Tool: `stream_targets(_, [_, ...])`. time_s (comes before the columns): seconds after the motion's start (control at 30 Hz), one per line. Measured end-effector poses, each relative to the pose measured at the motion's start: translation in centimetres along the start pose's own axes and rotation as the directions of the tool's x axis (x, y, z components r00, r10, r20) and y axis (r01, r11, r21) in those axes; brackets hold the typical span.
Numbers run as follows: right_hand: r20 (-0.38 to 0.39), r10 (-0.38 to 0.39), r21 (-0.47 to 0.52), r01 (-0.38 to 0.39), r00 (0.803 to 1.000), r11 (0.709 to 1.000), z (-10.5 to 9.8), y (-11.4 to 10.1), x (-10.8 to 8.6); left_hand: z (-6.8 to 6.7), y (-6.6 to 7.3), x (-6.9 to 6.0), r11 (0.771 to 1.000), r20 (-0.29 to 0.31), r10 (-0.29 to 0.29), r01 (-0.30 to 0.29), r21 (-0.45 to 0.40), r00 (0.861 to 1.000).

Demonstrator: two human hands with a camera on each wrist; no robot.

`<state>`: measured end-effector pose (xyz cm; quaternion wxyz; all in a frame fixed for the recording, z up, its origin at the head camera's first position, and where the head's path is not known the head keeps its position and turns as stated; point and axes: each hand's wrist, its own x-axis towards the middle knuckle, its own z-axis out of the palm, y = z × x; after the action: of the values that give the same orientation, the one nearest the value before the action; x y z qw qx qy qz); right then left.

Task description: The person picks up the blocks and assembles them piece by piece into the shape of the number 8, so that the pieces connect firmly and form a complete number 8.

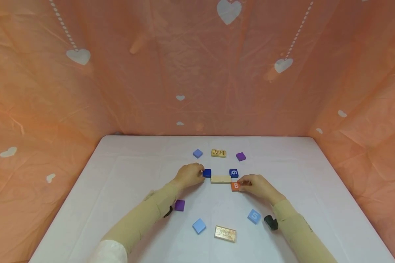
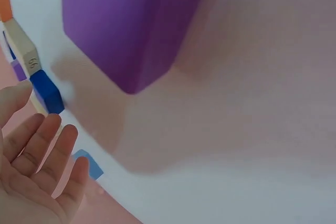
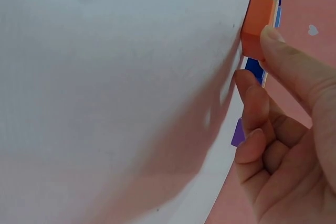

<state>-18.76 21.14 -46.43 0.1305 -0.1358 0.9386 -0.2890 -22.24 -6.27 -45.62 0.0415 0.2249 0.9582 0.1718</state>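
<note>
My left hand (image 1: 190,175) is at the left end of a short row, its thumb and fingertips about the dark blue block (image 1: 207,173). In the left wrist view the thumb of that hand (image 2: 39,156) meets one side of the blue block (image 2: 48,93), the fingertips the other. A pale wooden block (image 1: 221,179) lies right of it. My right hand (image 1: 259,186) pinches the orange block marked B (image 1: 235,186) at the wooden block's right end; its thumb presses the orange block (image 3: 257,27) in the right wrist view. Behind stands a blue block marked 6 (image 1: 233,173).
Farther back lie a light blue block (image 1: 198,153), a gold block (image 1: 218,153) and a purple block (image 1: 241,156). Nearer are another purple block (image 1: 179,205) by the left wrist, a light blue one (image 1: 199,226), a gold one (image 1: 225,233) and a blue 5 (image 1: 254,216).
</note>
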Motion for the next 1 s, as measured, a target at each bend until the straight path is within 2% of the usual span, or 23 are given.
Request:
stream_targets(0.37, [-0.008, 0.003, -0.017, -0.003, 1.000, 1.000, 0.1, -0.1, -0.1, -1.2, -0.8, -3.9, 0.997, -0.002, -0.018, 0.017, -0.078, 1.000])
stream_targets(0.57, [-0.012, 0.016, -0.024, -0.017, 1.000, 1.000, 0.2, -0.1, -0.1, -1.4, -1.6, -6.1, 0.992, 0.042, -0.031, 0.036, -0.118, 0.999])
stream_targets(0.73, [-0.011, 0.019, -0.024, -0.019, 1.000, 1.000, 0.1, -0.1, 0.0, -1.7, -2.4, -8.1, 0.996, 0.063, 0.014, -0.008, -0.090, 0.998])
stream_targets(0.83, [-0.008, 0.017, -0.023, -0.017, 1.000, 1.000, 0.1, -0.1, 0.0, -1.8, -2.9, -9.2, 0.998, 0.069, 0.043, -0.040, -0.045, 0.997])
stream_targets(1.0, [0.002, 0.022, -0.021, -0.022, 1.000, 1.000, -0.1, -0.1, 0.0, -2.2, -3.5, -10.7, 0.996, 0.052, 0.089, -0.089, -0.001, 0.995])
